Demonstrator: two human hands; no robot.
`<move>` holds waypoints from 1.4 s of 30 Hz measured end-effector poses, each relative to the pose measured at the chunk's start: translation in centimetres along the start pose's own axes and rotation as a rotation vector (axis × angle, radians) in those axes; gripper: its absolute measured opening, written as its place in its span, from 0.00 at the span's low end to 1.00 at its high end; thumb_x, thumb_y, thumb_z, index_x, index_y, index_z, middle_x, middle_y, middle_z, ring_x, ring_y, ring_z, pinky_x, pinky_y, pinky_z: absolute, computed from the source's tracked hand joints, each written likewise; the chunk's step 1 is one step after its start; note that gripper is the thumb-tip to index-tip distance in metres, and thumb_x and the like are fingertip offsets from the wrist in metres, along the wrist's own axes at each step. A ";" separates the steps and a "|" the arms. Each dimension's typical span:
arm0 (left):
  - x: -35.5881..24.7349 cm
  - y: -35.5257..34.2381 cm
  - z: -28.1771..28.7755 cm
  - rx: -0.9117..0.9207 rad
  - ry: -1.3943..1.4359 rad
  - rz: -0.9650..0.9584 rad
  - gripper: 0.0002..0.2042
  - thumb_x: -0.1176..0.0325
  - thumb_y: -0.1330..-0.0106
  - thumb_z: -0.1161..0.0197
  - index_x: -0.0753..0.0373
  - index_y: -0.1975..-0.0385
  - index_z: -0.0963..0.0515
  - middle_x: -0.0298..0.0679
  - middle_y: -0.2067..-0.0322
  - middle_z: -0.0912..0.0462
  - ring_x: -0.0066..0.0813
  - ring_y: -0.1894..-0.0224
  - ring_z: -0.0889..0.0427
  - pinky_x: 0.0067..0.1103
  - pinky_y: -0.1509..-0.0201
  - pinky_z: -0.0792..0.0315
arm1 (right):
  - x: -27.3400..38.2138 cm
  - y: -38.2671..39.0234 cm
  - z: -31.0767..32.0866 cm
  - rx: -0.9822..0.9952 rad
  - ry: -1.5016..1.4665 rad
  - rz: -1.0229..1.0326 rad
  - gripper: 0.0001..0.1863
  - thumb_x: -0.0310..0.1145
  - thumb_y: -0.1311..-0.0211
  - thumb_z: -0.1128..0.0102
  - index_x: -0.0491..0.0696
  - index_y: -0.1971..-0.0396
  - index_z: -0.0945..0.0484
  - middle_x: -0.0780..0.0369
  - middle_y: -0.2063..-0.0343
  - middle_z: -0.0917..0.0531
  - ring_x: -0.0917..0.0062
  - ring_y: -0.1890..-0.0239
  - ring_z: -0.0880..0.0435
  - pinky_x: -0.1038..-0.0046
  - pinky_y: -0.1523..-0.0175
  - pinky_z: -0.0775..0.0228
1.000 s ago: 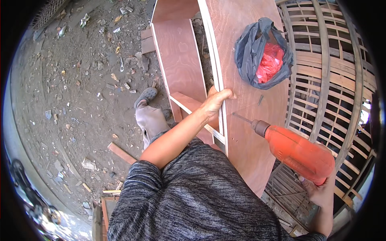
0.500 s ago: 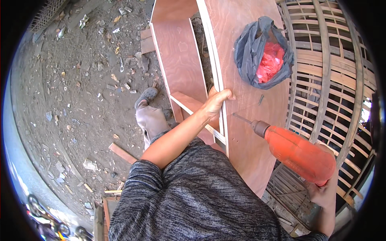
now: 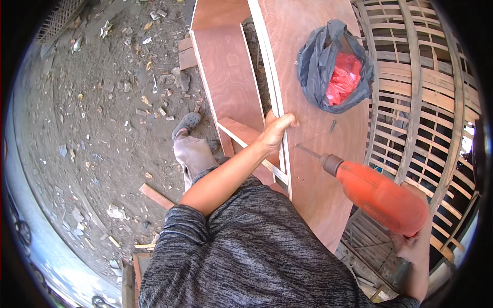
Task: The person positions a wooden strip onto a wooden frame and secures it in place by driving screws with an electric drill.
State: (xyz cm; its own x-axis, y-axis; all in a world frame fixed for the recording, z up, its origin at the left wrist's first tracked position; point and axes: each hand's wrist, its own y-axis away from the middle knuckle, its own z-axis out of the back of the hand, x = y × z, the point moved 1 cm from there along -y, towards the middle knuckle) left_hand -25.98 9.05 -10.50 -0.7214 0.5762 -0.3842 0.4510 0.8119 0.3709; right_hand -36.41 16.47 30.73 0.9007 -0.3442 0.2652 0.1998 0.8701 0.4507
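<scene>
An orange power drill (image 3: pixel 377 195) is gripped by its handle in my right hand (image 3: pixel 413 244), whose fingers are partly hidden behind the drill body. Its thin bit (image 3: pixel 308 151) points left, with the tip at the face of a reddish plywood panel (image 3: pixel 321 169); I cannot tell how deep it sits. My left hand (image 3: pixel 277 131) is closed around the panel's left edge, thumb on top, near the drill tip. On the panel lie a couple of screws (image 3: pixel 333 126) and, farther off, a dark plastic bag (image 3: pixel 334 66) with a red plastic bag (image 3: pixel 344 78) inside.
The panel belongs to a plywood frame with a long inner board (image 3: pixel 231 77) and a cross piece (image 3: pixel 246 136). A slatted bamboo structure (image 3: pixel 411 92) stands at right. Dirt ground (image 3: pixel 113 128) with scattered debris lies at left, with a loose wood strip (image 3: pixel 156 196).
Both hands, the drill and the panel stay nearly in place. The view has shifted slightly, and the vehicles at the lower left edge have moved in the picture.
</scene>
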 end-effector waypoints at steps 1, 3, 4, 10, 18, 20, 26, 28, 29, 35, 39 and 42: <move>0.0 0.0 0.1 -0.001 -0.002 -0.001 0.04 0.71 0.45 0.40 0.63 0.74 0.22 0.35 0.72 0.20 0.25 0.68 0.22 0.26 0.60 0.23 | 0.0 -0.3 0.1 0.008 0.020 0.018 0.42 0.23 0.63 0.35 0.38 0.38 0.29 0.55 0.49 0.17 0.72 0.47 0.17 0.71 0.38 0.29; 0.0 -0.1 0.3 0.010 0.037 0.037 0.04 0.71 0.45 0.39 0.64 0.74 0.21 0.35 0.72 0.20 0.24 0.66 0.22 0.25 0.57 0.24 | 0.2 -0.9 0.5 0.062 0.078 0.070 0.42 0.26 0.65 0.33 0.39 0.39 0.27 0.54 0.50 0.16 0.71 0.48 0.15 0.71 0.40 0.28; -0.1 -0.1 -0.1 0.018 0.040 0.044 0.04 0.71 0.45 0.39 0.64 0.74 0.21 0.35 0.72 0.20 0.24 0.66 0.22 0.25 0.57 0.24 | 0.6 -0.9 0.6 0.100 0.119 0.091 0.43 0.28 0.66 0.31 0.41 0.39 0.26 0.53 0.50 0.16 0.70 0.49 0.14 0.71 0.41 0.27; -0.9 0.3 -0.5 -0.019 0.056 0.000 0.04 0.71 0.46 0.39 0.64 0.75 0.21 0.35 0.72 0.20 0.23 0.67 0.21 0.24 0.60 0.25 | 1.1 -2.1 1.6 0.207 0.227 0.125 0.46 0.33 0.71 0.30 0.42 0.40 0.25 0.52 0.50 0.15 0.64 0.50 0.13 0.70 0.42 0.27; -0.4 0.1 -0.1 0.012 0.012 0.019 0.07 0.71 0.46 0.39 0.65 0.69 0.22 0.35 0.71 0.19 0.23 0.67 0.21 0.24 0.58 0.25 | -0.1 -1.5 1.2 0.108 0.234 0.020 0.51 0.41 0.76 0.27 0.43 0.39 0.25 0.54 0.49 0.14 0.59 0.51 0.14 0.67 0.43 0.32; -0.2 0.1 -0.4 0.004 0.021 0.018 0.07 0.71 0.47 0.39 0.65 0.70 0.21 0.35 0.71 0.19 0.23 0.67 0.21 0.24 0.57 0.25 | 0.4 -1.7 1.6 0.113 0.300 0.051 0.50 0.40 0.75 0.25 0.43 0.39 0.24 0.53 0.50 0.14 0.59 0.53 0.13 0.66 0.45 0.29; -0.7 0.1 -0.1 0.035 0.032 0.056 0.04 0.72 0.45 0.38 0.65 0.73 0.21 0.35 0.74 0.18 0.23 0.66 0.19 0.25 0.54 0.25 | 2.1 -3.8 1.5 0.189 0.366 0.241 0.41 0.38 0.63 0.19 0.41 0.43 0.22 0.51 0.60 0.11 0.58 0.61 0.09 0.64 0.52 0.20; -0.7 0.1 -0.2 0.040 0.033 0.070 0.03 0.72 0.45 0.38 0.65 0.74 0.21 0.35 0.74 0.18 0.22 0.66 0.19 0.25 0.53 0.26 | 1.1 -3.6 1.1 0.211 0.335 0.378 0.41 0.36 0.63 0.19 0.40 0.44 0.22 0.52 0.61 0.11 0.59 0.60 0.08 0.66 0.49 0.20; -0.7 0.1 -0.1 0.033 0.014 0.053 0.03 0.72 0.45 0.38 0.64 0.74 0.21 0.35 0.73 0.18 0.22 0.66 0.20 0.24 0.54 0.26 | 1.1 -3.6 1.1 0.214 0.336 0.383 0.41 0.36 0.63 0.19 0.40 0.44 0.22 0.52 0.61 0.11 0.59 0.60 0.08 0.66 0.49 0.20; -0.7 0.0 0.0 0.027 0.033 0.024 0.03 0.73 0.44 0.39 0.65 0.74 0.20 0.35 0.74 0.18 0.23 0.66 0.19 0.25 0.53 0.26 | -0.3 -4.4 1.4 0.249 0.213 0.182 0.43 0.33 0.68 0.23 0.40 0.43 0.23 0.51 0.59 0.11 0.61 0.58 0.09 0.67 0.47 0.21; -0.5 0.2 0.6 0.020 0.024 -0.004 0.04 0.72 0.44 0.38 0.65 0.73 0.20 0.36 0.74 0.17 0.23 0.66 0.19 0.25 0.54 0.25 | -0.9 -5.1 1.2 0.174 0.168 0.213 0.43 0.32 0.70 0.24 0.41 0.43 0.23 0.54 0.62 0.11 0.62 0.61 0.09 0.68 0.48 0.21; 0.4 -0.8 -0.7 0.116 0.036 0.055 0.04 0.72 0.43 0.38 0.65 0.73 0.20 0.36 0.74 0.17 0.22 0.66 0.19 0.25 0.55 0.25 | 1.4 -3.7 2.2 0.229 0.359 0.233 0.44 0.33 0.71 0.23 0.40 0.43 0.22 0.54 0.63 0.11 0.64 0.62 0.09 0.68 0.49 0.20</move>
State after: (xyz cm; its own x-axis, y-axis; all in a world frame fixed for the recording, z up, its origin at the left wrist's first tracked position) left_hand -26.94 8.58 -10.33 -0.7112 0.6182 -0.3346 0.5466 0.7857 0.2897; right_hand -36.75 11.98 31.30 0.9957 0.0291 0.0884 -0.0767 0.7954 0.6012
